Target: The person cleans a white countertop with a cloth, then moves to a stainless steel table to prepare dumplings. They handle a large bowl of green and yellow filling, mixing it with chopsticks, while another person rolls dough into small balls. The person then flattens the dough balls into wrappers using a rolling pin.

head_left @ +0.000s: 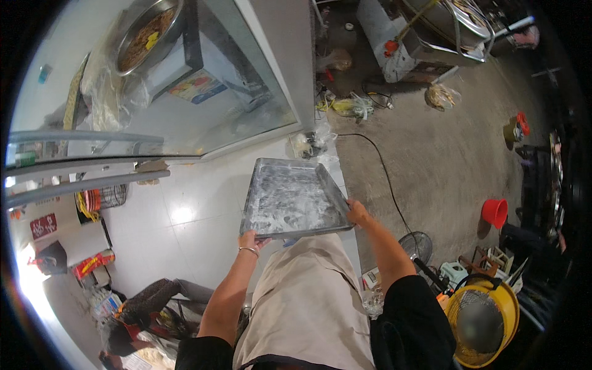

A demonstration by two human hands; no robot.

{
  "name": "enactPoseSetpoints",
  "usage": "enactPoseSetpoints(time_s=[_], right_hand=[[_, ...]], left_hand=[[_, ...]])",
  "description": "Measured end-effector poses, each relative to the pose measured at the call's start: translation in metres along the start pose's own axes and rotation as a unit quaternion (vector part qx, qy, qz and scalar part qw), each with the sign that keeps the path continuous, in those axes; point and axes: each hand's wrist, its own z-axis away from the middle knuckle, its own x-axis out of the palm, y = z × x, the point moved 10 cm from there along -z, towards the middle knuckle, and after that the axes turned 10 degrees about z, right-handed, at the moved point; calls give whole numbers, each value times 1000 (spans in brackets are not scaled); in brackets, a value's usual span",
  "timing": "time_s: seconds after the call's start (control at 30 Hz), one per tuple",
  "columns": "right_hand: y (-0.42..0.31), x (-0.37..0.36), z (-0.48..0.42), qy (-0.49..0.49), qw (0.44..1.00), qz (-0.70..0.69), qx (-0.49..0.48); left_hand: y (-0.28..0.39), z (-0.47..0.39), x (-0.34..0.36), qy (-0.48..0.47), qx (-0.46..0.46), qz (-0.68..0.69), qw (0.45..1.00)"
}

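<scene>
A rectangular metal baking tray, its inside dusted with white powder, is held out in front of my light apron. My left hand grips the near left corner, with a bangle on that wrist. On the right side, near the other close corner, my right hand is closed around the rim. Nothing but the powder shows in the tray. Parts of the fingers of both hands are hidden under it.
A glass door with grey bar handles stands at the left. A black cable crosses the concrete floor. A red bucket, a yellow basket and a fan are at the right. A person is at lower left.
</scene>
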Motion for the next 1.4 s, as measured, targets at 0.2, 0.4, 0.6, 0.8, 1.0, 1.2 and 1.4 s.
enactPoseSetpoints(time_s=[0.2, 0.4, 0.6, 0.8, 1.0, 1.2, 1.4], right_hand=[[18, 31, 28, 132, 986, 80, -57], [39, 81, 38, -33, 969, -155, 191], [-15, 139, 59, 7, 986, -8, 164], [-181, 242, 76, -54, 985, 90, 134], [-305, 384, 3, -172, 985, 26, 18], [-511, 521, -34, -288, 952, 19, -100], [-724, 654, -67, -319, 922, 69, -209]], left_hand=[[-26, -20, -58, -57, 11, 29, 998], [-41, -36, -119, -91, -45, 101, 990], [-35, -62, -229, -99, -32, 131, 986], [47, -104, -344, -151, 99, 111, 977], [139, -86, -460, 88, 38, 306, 947], [232, -115, -550, 134, 148, 405, 892], [345, -162, -612, 149, 199, 504, 827]])
